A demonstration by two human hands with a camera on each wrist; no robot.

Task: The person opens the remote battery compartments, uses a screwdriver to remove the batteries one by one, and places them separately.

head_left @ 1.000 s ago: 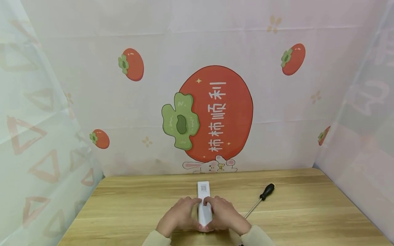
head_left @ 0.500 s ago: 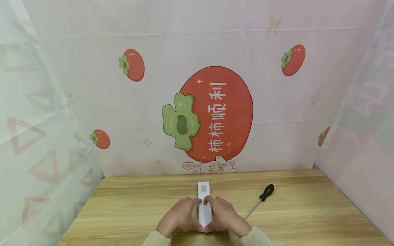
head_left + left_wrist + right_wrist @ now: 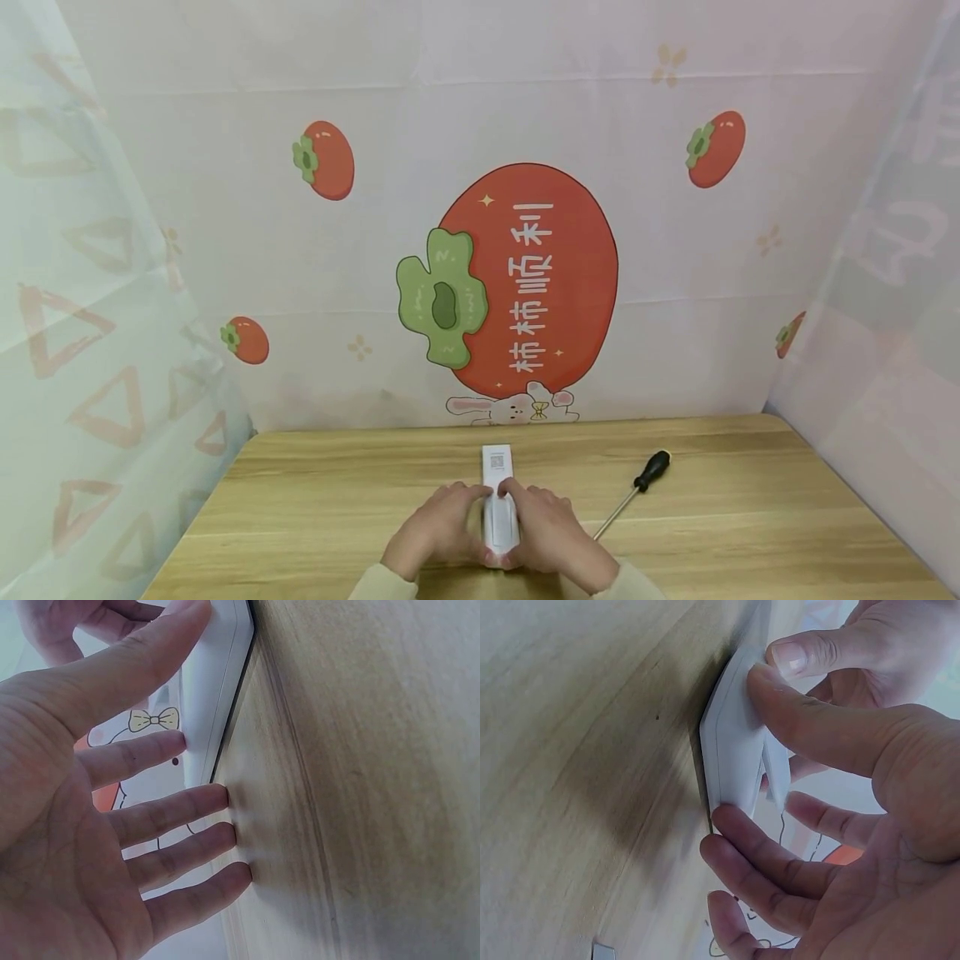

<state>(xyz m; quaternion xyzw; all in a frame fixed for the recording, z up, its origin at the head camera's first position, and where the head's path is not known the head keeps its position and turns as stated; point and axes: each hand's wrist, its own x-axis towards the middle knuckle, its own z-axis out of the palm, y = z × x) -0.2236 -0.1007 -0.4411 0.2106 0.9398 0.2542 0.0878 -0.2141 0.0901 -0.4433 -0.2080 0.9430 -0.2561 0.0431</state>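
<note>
White box (image 3: pixel 501 518) between left hand (image 3: pixel 447 521) and right hand (image 3: pixel 550 529), both clamped on it

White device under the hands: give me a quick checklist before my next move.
1. White device resting on table: ok.
2. Left hand in contact with it: ok.
3. Right hand in contact with it: ok.
4. Printed square code facing up: ok, uncovered at the far end.
5. Screwdriver clear of right forearm: cannot tell; its shaft meets the forearm's outline in the head view.
6. Device's underside: cannot tell, hidden.
</note>
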